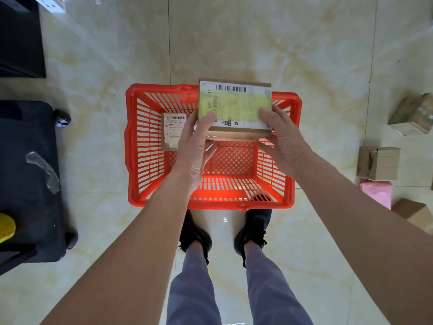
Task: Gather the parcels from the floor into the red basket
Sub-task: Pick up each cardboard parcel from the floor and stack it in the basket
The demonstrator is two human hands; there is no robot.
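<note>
A red slatted basket (140,146) stands on the tiled floor right in front of my feet. Inside it, at the far left, lies one cardboard parcel (172,131) with a white label. Above the basket's far right part I hold a flat cardboard parcel (234,104) with a yellow-marked shipping label. My left hand (196,148) grips its near left corner and my right hand (281,139) grips its near right corner. More cardboard parcels (378,163) and a pink parcel (377,193) lie on the floor at the right.
A black wheeled cart or case (28,179) with a strip of tape stands at the left. A dark cabinet (21,38) fills the top left corner. Further boxes (412,113) sit near the right edge, one more (414,214) lower down.
</note>
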